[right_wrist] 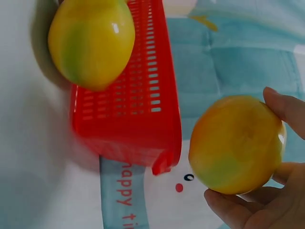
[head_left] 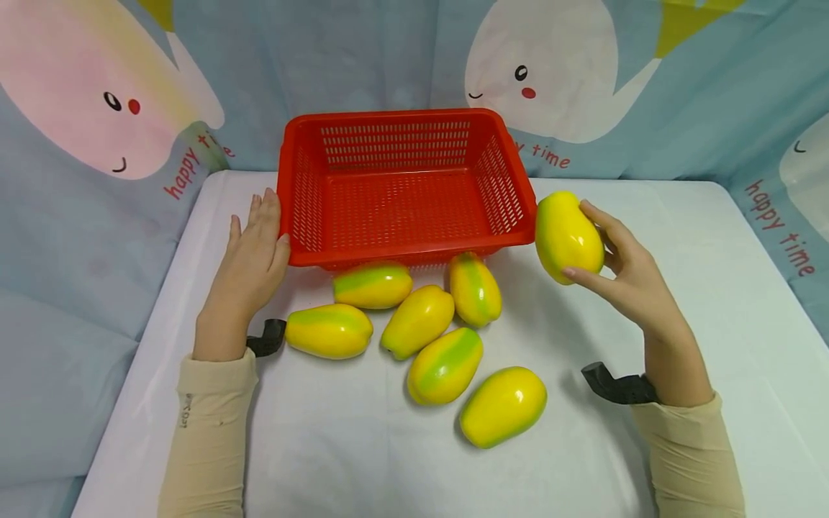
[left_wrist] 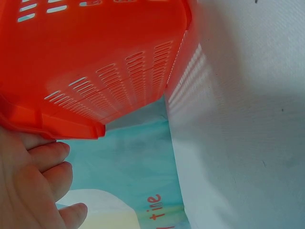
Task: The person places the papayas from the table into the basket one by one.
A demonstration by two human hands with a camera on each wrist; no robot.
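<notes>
My right hand point(head_left: 624, 270) grips a yellow-green papaya point(head_left: 568, 236) just off the right rim of a red plastic basket point(head_left: 401, 255). In the right wrist view the same papaya point(right_wrist: 237, 145) sits between thumb and fingers, apart from the basket wall point(right_wrist: 162, 95). My left hand point(head_left: 254, 255) lies with straight fingers against the basket's left rim. The left wrist view shows those fingers point(left_wrist: 52, 155) at the edge of the basket point(left_wrist: 95, 52). No fruit lies inside the basket in the head view.
Several papayas lie on the white table in front of the basket, among them one nearest me point(head_left: 504, 407) and one at the left point(head_left: 329, 331). A curtain with cartoon prints point(head_left: 382, 57) hangs close behind the basket.
</notes>
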